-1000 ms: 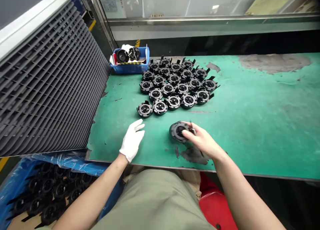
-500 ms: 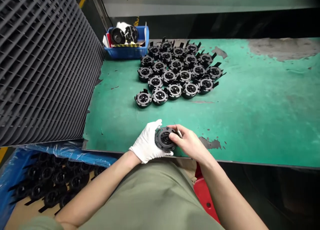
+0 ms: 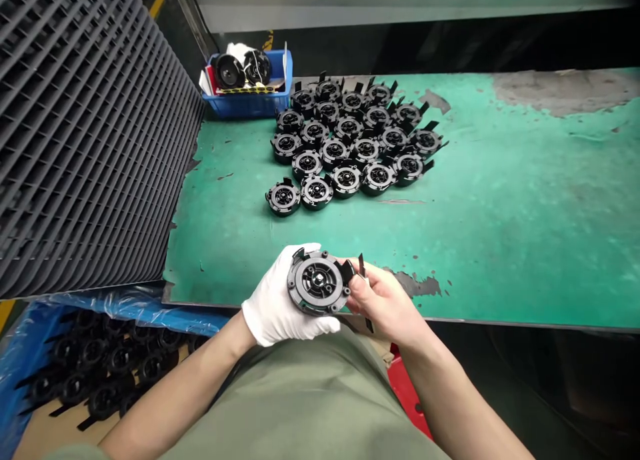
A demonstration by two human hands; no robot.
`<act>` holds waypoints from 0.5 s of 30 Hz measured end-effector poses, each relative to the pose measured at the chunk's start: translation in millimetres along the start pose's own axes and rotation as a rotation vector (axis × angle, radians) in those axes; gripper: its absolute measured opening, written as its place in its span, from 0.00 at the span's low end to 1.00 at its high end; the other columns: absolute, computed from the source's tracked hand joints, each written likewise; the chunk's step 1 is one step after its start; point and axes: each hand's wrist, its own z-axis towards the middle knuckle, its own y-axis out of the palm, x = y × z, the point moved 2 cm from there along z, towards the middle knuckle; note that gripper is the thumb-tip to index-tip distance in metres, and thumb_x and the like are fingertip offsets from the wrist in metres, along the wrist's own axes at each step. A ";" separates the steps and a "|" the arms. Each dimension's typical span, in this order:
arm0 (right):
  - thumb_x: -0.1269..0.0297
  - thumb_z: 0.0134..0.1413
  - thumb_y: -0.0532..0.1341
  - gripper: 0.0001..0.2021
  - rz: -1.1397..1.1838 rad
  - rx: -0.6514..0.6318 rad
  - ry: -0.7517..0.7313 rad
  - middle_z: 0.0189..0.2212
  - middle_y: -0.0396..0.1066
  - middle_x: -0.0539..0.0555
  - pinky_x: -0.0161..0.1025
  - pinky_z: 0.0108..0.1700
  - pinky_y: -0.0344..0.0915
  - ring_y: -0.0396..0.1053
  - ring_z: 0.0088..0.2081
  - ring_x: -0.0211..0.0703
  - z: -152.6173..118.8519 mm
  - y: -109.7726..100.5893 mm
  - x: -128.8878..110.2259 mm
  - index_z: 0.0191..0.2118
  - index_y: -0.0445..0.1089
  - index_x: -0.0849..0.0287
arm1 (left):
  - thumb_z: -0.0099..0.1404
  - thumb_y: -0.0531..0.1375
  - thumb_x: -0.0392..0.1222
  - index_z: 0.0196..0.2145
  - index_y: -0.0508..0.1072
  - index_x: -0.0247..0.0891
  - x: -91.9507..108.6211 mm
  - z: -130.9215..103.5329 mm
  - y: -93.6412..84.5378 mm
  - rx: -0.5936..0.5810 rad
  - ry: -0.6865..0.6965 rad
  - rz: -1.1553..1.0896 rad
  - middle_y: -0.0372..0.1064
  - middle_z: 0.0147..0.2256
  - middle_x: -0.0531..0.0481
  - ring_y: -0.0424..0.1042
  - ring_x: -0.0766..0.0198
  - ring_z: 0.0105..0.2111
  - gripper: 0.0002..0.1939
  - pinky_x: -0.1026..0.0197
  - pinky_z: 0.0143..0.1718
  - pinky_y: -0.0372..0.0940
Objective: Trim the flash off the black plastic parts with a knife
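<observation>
My left hand (image 3: 281, 307), in a white glove, is closed around a round black plastic part (image 3: 320, 281) just over the front edge of the bench. The part's ribbed face, with a shiny centre, is turned up toward me. My bare right hand (image 3: 383, 299) is closed on a small craft knife (image 3: 361, 267), whose narrow blade points up and away from me. Its thumb and fingers are at the right rim of the part, by an upright tab. Most of the knife's handle is hidden in the hand.
Several similar black parts (image 3: 334, 152) stand grouped on the green bench top (image 3: 500, 213). Behind them at left is a blue bin (image 3: 250, 105) with parts and papers. Stacked grey grids (image 3: 85, 147) rise at left. Below, a blue-lined box (image 3: 125, 303) holds more black parts.
The round part has tilted and come nearer, its face now showing more fully. My right thumb has moved off its centre to the right rim, and the knife blade has turned more upright.
</observation>
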 end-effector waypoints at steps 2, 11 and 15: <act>0.38 0.70 0.63 0.29 -0.041 0.006 -0.022 0.32 0.67 0.49 0.36 0.30 0.57 0.57 0.28 0.35 -1.3 0.4 -0.8 0.61 0.75 0.59 | 0.56 0.73 0.74 0.69 0.58 0.39 -0.5 -0.7 -1.5 -0.029 -0.026 -0.060 0.71 0.58 0.35 0.79 0.44 0.56 0.57 0.42 0.61 0.74; 0.39 0.67 0.67 0.27 -0.131 0.054 -0.110 0.51 0.80 0.55 0.42 0.53 0.72 0.76 0.52 0.49 -5.2 3.4 -16.9 0.62 0.76 0.51 | 0.52 0.75 0.73 0.71 0.58 0.43 -6.3 -0.8 -6.6 -0.086 0.000 -0.108 0.67 0.63 0.35 0.73 0.40 0.63 0.59 0.39 0.68 0.67; 0.39 0.67 0.66 0.28 -0.149 0.053 -0.123 0.52 0.80 0.55 0.42 0.53 0.73 0.76 0.52 0.49 -3.5 2.9 -16.0 0.63 0.76 0.51 | 0.51 0.76 0.72 0.72 0.58 0.45 -7.4 -1.4 -7.9 -0.086 0.019 -0.104 0.66 0.64 0.36 0.72 0.40 0.63 0.60 0.39 0.69 0.66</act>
